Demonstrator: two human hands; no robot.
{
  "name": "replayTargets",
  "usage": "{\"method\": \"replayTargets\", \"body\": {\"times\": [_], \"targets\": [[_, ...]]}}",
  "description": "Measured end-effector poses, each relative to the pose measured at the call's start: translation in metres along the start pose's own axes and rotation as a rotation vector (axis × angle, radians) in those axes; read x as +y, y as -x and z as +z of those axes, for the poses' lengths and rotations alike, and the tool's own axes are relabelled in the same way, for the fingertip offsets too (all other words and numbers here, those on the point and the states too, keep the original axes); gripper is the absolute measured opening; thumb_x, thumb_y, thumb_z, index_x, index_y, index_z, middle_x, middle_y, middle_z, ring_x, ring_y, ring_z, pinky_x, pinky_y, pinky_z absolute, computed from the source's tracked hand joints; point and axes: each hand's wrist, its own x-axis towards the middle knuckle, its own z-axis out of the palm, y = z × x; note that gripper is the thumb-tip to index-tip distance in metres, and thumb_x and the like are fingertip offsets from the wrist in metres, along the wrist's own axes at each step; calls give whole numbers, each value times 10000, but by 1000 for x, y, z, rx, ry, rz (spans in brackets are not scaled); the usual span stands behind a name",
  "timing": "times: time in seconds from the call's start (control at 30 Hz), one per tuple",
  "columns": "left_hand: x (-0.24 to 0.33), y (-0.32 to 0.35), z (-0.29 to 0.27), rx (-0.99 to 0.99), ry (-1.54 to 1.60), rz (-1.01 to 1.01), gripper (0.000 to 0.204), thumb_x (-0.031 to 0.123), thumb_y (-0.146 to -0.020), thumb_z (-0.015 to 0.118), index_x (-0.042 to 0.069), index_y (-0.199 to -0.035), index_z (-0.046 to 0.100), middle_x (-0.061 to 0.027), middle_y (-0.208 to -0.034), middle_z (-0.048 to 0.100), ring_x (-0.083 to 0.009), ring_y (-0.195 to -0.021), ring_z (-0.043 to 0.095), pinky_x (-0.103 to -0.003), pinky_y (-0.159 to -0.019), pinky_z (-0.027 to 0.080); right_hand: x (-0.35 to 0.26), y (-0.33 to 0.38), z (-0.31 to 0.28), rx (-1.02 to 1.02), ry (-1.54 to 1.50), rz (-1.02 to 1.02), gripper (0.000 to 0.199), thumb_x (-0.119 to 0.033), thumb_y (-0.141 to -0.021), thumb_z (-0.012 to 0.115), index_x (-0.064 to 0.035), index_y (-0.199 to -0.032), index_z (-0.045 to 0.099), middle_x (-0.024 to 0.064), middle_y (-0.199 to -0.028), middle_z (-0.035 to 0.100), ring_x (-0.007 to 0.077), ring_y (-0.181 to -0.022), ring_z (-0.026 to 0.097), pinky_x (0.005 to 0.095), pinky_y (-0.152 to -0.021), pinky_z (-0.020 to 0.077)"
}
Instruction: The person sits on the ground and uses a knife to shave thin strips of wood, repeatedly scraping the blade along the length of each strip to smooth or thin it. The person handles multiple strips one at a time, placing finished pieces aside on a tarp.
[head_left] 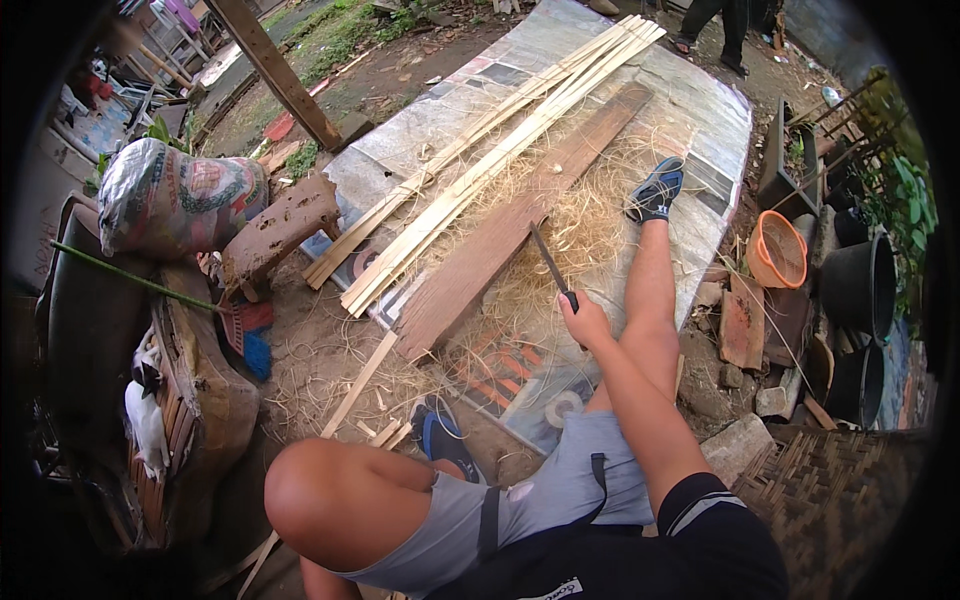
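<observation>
1 knife (547, 257), handle (572, 301) in right hand (588, 322), blade beyond the fingers (569, 311)

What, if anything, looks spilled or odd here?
Pale shavings are strewn around the brown plank and beyond the ground sheet onto dirt, looking spilled. Odd too: a cat at far left, unexpected around a bare knife.

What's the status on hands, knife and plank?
Right hand gripping knife; left hand out of view. Brown plank beside pale strips; knife tip near plank's right edge. Loose shavings heaped alongside.
</observation>
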Motion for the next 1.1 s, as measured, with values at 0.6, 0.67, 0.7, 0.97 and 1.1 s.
{"method": "replayTargets", "body": {"times": [0.6, 0.67, 0.7, 0.97, 1.1], "targets": [[23, -62, -29, -62, -76, -83, 505, 466, -961, 710, 2, -778, 635, -187, -680, 613, -327, -627, 546, -466, -607, 451, 14, -13, 21, 76, 3, -87, 507, -549, -1028, 505, -102, -1239, 622, 269, -954, 729, 466, -947, 702, 529, -841, 537], [16, -44, -32, -38, -105, -75, 509, 461, -959, 716, 1, -764, 618, -178, -663, 598, -310, -616, 525, -458, -595, 441, 12, -11, 21, 79, -3, -88, 500, -540, -1029, 508, -93, -1222, 622, 273, -958, 727, 470, -941, 701, 529, -834, 538], [13, -36, -33, -24, -118, -68, 512, 459, -957, 719, 1, -757, 610, -173, -655, 590, -301, -611, 515, -455, -589, 436, 9, -10, 22, 82, -10, -90, 497, -536, -1030, 509, -88, -1213, 621, 275, -960, 726, 472, -938, 700, 528, -831, 538], [29, -8, -69, 57, -156, 2, 543, 439, -948, 742, -1, -701, 542, -135, -588, 526, -229, -569, 434, -425, -540, 397, 8, -16, 24, 62, 27, -89, 488, -514, -1036, 504, -47, -1153, 587, 309, -941, 708, 492, -915, 695, 548, -812, 533], [21, -30, -87, 39, -44, 58, 522, 380, -941, 766, -12, -692, 529, -107, -547, 486, -190, -545, 379, -407, -504, 364, 11, -17, 32, 73, -4, -88, 496, -521, -1032, 509, -37, -1115, 581, 308, -933, 706, 504, -924, 688, 550, -820, 531]]}}
